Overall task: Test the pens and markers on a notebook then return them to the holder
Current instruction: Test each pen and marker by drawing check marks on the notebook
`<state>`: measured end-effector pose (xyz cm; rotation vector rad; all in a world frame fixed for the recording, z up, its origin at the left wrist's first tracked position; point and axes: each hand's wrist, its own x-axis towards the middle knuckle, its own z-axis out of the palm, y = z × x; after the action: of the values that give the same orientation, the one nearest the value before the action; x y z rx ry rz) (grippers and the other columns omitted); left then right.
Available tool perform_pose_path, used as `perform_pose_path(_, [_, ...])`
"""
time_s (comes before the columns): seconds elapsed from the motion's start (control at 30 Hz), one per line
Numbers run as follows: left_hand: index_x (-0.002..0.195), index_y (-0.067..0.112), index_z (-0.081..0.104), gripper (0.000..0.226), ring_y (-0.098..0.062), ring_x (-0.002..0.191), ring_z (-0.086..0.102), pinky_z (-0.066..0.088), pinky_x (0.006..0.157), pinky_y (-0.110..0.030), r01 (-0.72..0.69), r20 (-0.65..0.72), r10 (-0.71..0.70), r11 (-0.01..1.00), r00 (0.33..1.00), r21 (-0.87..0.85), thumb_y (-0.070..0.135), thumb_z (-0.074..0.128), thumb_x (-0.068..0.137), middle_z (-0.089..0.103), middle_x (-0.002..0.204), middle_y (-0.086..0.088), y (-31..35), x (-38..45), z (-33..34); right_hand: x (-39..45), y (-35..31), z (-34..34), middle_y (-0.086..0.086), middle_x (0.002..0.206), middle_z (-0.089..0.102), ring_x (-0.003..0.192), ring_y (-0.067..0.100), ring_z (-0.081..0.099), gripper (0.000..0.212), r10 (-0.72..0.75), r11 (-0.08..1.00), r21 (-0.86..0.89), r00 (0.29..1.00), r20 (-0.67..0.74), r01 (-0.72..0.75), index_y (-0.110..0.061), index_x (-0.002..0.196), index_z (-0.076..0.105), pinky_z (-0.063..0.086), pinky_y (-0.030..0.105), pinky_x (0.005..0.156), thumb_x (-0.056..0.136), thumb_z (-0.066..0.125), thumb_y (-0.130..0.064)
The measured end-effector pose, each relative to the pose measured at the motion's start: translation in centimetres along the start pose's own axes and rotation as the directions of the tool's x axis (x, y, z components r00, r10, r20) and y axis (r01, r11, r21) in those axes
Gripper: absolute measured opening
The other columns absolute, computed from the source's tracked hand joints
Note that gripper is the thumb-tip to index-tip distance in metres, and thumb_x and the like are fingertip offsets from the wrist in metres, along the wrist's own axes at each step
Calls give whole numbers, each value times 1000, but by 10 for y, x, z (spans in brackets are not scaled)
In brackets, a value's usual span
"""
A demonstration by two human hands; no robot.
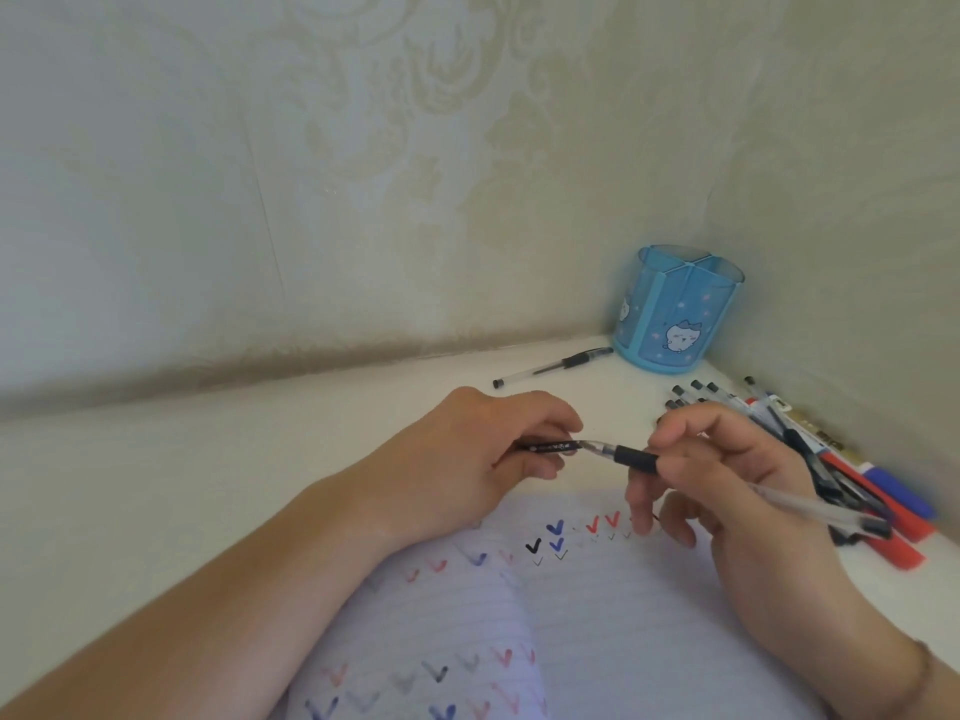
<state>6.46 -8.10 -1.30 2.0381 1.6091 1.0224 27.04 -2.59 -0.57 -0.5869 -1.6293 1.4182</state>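
Both hands grip, near the blue plastic holder (675,314): the left hand (483,459) pinches a slim black cap (550,447), the right hand (737,470) the clear plastic pen (810,509). Light, stiff and slick, the pen is probably best held at its black rubber grip (636,457)

Notebook (597,631) cut off below (arms cover parts).

holder (675,324) behind notebook (597,615) (pens (810,449) right)

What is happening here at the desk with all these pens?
A person is testing pens. The right hand holds a clear pen, and the left hand holds its black cap at the tip. The notebook shows many check marks. The blue holder looks empty; other pens lie beside it.
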Motion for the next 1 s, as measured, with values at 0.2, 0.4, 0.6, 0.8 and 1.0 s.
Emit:
perform_pose_path(0.2, [106, 31, 66, 21, -6, 85, 66, 51, 78, -29, -101, -94, 109, 992, 990, 78, 18, 63, 90, 72, 93, 12, 1, 1, -1, 0, -2, 2, 16, 59, 67, 46, 26, 56, 16, -9, 1000, -9, 1000, 24, 9, -24, 67, 66, 29, 24, 40, 71, 63, -8])
perform_pose_path(0.4, [107, 24, 68, 21, -2, 89, 63, 48, 81, -17, -175, -115, 182, 982, 976, 67, 11, 60, 93, 69, 96, 14, -1, 1, -3, -2, -4, 3, 18, 61, 69, 45, 27, 56, 15, -29, 999, 16, 999, 32, 28, -19, 68, 68, 37, 16, 42, 68, 66, -4])
perform_pose_path(0.6, [109, 20, 68, 20, -1, 91, 62, 46, 82, -15, -198, -113, 204, 979, 972, 54, 10, 59, 93, 68, 97, 16, -1, 0, -2, -2, -6, 4, 17, 58, 68, 44, 27, 56, 19, -56, 998, 36, 998, 18, 55, -19, 66, 69, 41, 14, 44, 69, 63, -1])
perform_pose_path(0.8, [110, 18, 67, 22, -5, 94, 63, 44, 83, -12, -186, -107, 189, 982, 976, 44, 5, 60, 94, 68, 98, 13, -2, 0, -2, -2, -6, 1, 17, 60, 68, 44, 26, 55, 16, -47, 999, 19, 999, -18, 48, -19, 66, 68, 41, 15, 43, 69, 68, -4])
perform_pose_path(1.0, [118, 23, 62, 29, -2, 91, 64, 48, 84, -17, -206, -80, 210, 977, 974, 50, 8, 58, 94, 69, 96, 12, 5, -1, 0, -2, -4, 8, 19, 71, 73, 44, 25, 59, 9, 18, 1000, -1, 999, 44, -18, -10, 72, 71, 43, 14, 41, 65, 70, -5])
